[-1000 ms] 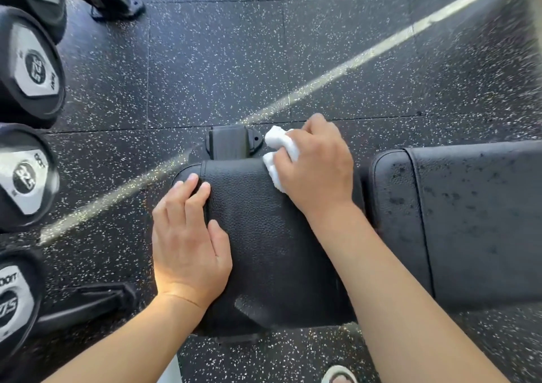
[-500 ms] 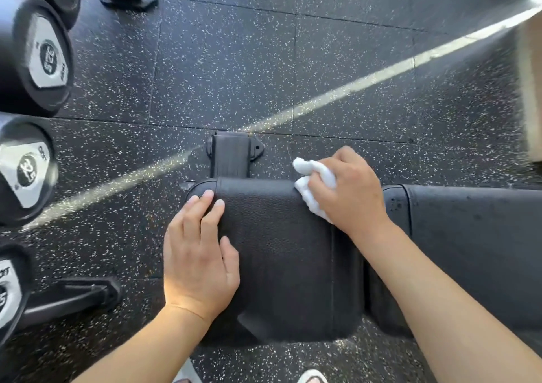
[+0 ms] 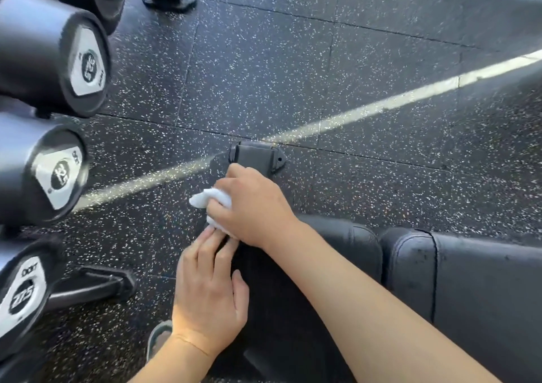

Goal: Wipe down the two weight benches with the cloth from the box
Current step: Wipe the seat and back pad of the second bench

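right hand [image 3: 252, 206] + cloth [image 3: 211, 199]: moved left | left hand [image 3: 209, 289]: stays flat on bench [image 3: 293, 309]

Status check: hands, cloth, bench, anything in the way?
Right hand grips cloth at seat pad far corner. Left hand flat on pad. Nothing blocking.

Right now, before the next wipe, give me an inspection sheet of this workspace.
Surface: black padded bench seat on speckled rubber floor; second pad adjoins on the right.
Job's things: white cloth, bunched, at the seat's far left corner.
Clutter: nothing seen on the pads.
Hands: right hand grips the cloth; left hand rests on the seat's left edge, fingers straight, fingertips by the cloth.
Cables: nothing seen.
Surroundings: racked dumbbells at left; rack foot on the floor; bench foot beyond the seat; pale floor stripe; sandalled foot below.
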